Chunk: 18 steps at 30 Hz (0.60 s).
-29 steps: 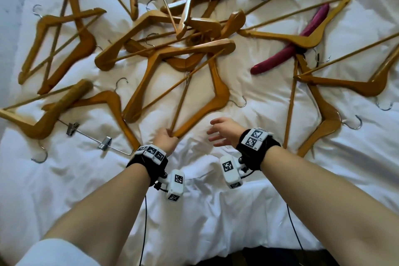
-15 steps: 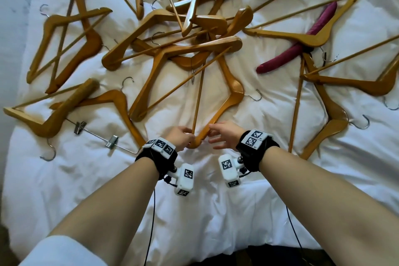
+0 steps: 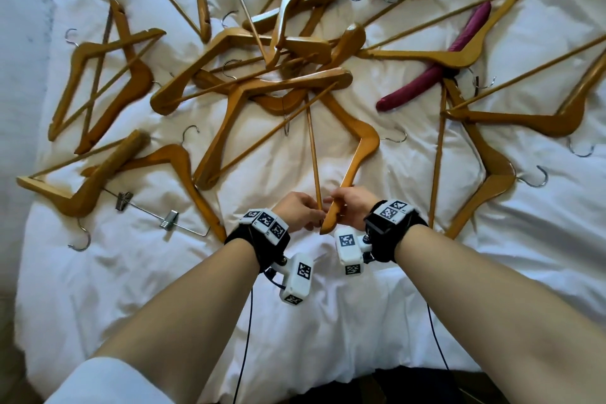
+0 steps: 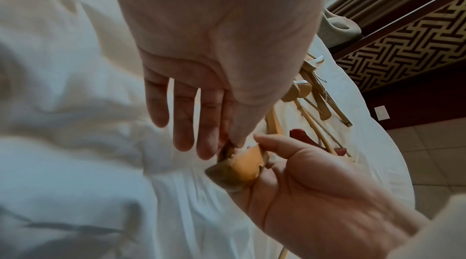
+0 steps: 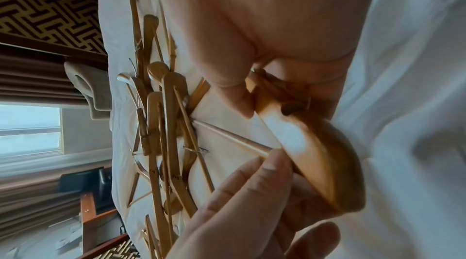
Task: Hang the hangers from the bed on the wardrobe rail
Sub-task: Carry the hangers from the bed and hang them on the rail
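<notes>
- From the head camera I see the white-sheeted bed (image 3: 164,289) strewn with hangers, and both my hands meeting at the near end of one amber wooden hanger with a thin crossbar (image 3: 359,154), which lies near the middle of the bed with its steel hook pointing right.
- My left hand (image 3: 300,211) pinches the loose near end of that crossbar between thumb and forefinger; the left wrist camera shows what the head view hides, namely that the other three fingers (image 4: 182,124) are straight and spread apart.
- My right hand (image 3: 351,207) is curled round the hanger's near arm tip; the right wrist camera shows the thumb on one face of the rounded tip (image 5: 315,153) and the fingers behind it, and the bar end lying just beside the tip, apart from it.
- Only the wrist cameras show the room: a dark headboard panel with a gold key pattern (image 4: 403,48), brown curtains (image 5: 32,84) and a window.
- The head view alone shows a maroon padded hanger (image 3: 433,75) at far right and a wire clip hanger (image 3: 147,213) at near left.
- The only markings I can find are the black-and-white square codes on my wrist bands; I can read no words.
- I see no containers.
</notes>
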{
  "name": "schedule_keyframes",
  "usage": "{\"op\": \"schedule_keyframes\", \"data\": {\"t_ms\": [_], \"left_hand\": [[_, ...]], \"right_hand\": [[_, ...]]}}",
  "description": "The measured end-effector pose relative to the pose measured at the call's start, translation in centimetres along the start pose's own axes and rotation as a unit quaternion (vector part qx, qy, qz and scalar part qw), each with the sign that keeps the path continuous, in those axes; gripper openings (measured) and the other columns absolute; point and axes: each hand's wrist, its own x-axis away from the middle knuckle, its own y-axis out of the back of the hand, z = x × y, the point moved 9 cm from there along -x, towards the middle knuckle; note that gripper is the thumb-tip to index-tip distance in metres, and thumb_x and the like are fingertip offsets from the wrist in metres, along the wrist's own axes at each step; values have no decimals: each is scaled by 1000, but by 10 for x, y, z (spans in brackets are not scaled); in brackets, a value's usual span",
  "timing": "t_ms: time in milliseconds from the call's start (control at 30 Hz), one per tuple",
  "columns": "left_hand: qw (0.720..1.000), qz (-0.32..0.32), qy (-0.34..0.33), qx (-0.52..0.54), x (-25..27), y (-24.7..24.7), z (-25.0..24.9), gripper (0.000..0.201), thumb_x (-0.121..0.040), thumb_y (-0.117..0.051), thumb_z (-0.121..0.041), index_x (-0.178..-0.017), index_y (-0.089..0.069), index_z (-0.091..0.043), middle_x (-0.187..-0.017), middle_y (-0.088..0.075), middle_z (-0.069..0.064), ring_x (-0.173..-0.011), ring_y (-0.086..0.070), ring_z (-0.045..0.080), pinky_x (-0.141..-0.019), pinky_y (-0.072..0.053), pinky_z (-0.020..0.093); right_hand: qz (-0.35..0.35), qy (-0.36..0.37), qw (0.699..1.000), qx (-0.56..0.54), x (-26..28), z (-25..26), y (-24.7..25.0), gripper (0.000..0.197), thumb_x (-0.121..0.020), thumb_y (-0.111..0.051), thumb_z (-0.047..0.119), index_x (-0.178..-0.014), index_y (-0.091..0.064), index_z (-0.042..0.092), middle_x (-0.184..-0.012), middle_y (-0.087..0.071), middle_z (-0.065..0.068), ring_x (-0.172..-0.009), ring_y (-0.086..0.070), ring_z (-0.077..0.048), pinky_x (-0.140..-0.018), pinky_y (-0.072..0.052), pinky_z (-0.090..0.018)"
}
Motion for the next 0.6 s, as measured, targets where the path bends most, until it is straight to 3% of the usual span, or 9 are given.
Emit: {"op": "schedule_keyframes", "data": {"t_ms": [67, 167, 334, 467, 534, 601], "left_hand": [[1000, 8, -6, -5, 7, -6, -11, 16, -88, -71, -22, -94, -69, -7, -86, -72, 10, -66, -61, 12, -49, -43, 14], [999, 22, -21, -17, 19, -21, -35, 9, -87, -72, -25, -85, -69, -16, -86, -69, 8, -70, -60, 15, -56, -43, 19], [997, -6, -39, -67, 32, -41, -82, 9, -91, -62, -16, -95, -66, -9, -85, -69, 7, -67, -60, 14, -56, -43, 23], [995, -18, -49, -89, 36, -60, -115, 8, -90, -56, -9, -91, -64, -10, -80, -68, 5, -64, -62, 17, -51, -41, 22], [994, -14, -55, -91, 37, -73, -131, 10, -89, -53, -7, -88, -63, -11, -76, -65, 4, -63, -61, 18, -49, -40, 22], [994, -5, -60, -94, 38, -89, -145, 10, -89, -53, -8, -86, -61, -13, -77, -64, 4, -63, -61, 19, -50, -40, 22]], "right_hand": [[15, 18, 1000, -10, 12, 8, 5, 18, -93, -51, -7, -81, -52, 6, -59, -65, -11, -71, -69, -30, -63, -60, -41], [17, 49, 999, -7, 36, 23, 23, 22, -88, -55, -14, -82, -45, 5, -68, -67, -18, -64, -70, -31, -56, -60, -40], [-12, 59, 998, 16, 82, 31, 74, 27, -89, -51, -14, -101, -38, 7, -80, -64, -26, -52, -68, -30, -45, -56, -36], [-61, 76, 995, 34, 119, 35, 128, 38, -90, -48, -14, -119, -37, 8, -95, -58, -28, -64, -68, -35, -53, -58, -43], [-85, 92, 991, 52, 138, 38, 153, 37, -90, -48, -15, -119, -41, 8, -91, -57, -24, -70, -67, -38, -59, -57, -46], [-107, 106, 986, 69, 153, 41, 174, 33, -88, -50, -16, -113, -45, 6, -85, -56, -23, -68, -64, -37, -56, -57, -45]]}}
